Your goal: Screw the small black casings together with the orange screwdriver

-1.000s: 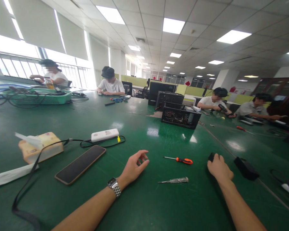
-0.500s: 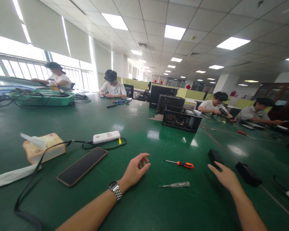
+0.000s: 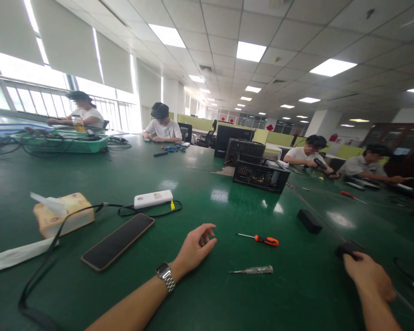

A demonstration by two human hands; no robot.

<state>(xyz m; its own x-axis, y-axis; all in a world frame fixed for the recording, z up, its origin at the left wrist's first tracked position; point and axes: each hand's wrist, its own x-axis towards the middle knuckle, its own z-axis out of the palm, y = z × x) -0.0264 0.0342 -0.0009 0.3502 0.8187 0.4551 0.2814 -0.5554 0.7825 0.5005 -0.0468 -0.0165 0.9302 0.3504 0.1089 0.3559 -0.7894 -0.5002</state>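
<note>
My left hand [image 3: 196, 248], with a metal-banded watch [image 3: 165, 276] on its wrist, rests on the green table with fingers apart and curled, holding nothing. At the right, my right hand [image 3: 367, 276] has its fingers closed on a black block [image 3: 348, 249], whose near part it covers. A second black block [image 3: 309, 221] lies farther up the table. Between my hands lie an orange and black screwdriver [image 3: 267, 240] and, nearer to me, a clear-handled screwdriver [image 3: 258, 270].
A phone [image 3: 117, 241], a white power strip [image 3: 153, 198] with a black cable and a tissue pack [image 3: 65, 216] lie on the left. Farther back stand a green basket [image 3: 69, 145] of cables and an open computer case [image 3: 260, 174]. Several people sit around.
My right hand has moved right and toward me, from beside the farther black block onto the nearer one, and its fingers have closed. My left hand has barely moved.
</note>
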